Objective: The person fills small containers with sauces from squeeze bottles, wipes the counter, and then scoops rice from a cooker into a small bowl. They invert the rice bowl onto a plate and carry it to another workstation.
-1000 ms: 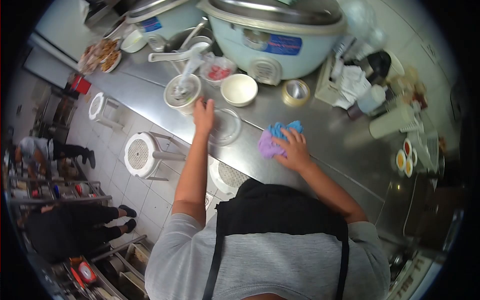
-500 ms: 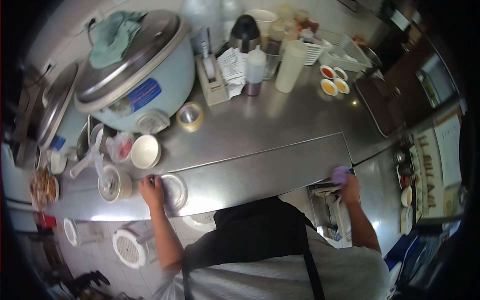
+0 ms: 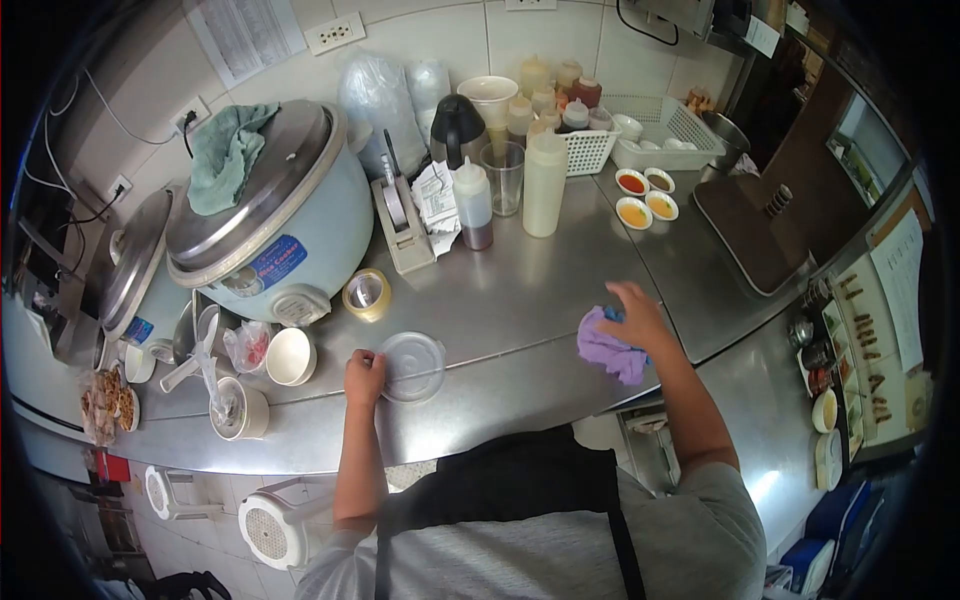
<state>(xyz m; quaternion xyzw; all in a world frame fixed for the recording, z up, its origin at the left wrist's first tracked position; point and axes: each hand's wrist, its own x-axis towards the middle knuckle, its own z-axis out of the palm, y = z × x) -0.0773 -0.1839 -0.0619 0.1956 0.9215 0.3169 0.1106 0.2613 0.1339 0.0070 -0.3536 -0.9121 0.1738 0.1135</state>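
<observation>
Counter (image 3: 490,405) bearing purple cloth (image 3: 603,354) and clear lid (image 3: 414,370)
The cloth, its long axis slanting far-left to near-right, lies just left of the right hand (image 3: 642,322), fingers spread, released; the round lid lies flat, right of the curled left hand (image 3: 364,379), whose grip I cannot tell.

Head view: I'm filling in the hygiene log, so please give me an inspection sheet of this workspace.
Surface: steel counter, seamed and reflective; dampness can't be judged.
Job's things: clear round lid; crumpled purple-and-blue cloth to its right.
Clutter: tape roll, white bowl, squeeze bottles.
Grip: left hand has fingers curled at the lid's edge, hold unclear; right hand has thumb and forefinger apart, at the cloth.
Cables: black cord plugged in at the wall.
Surroundings: rice cookers at left; white stools below.
</observation>
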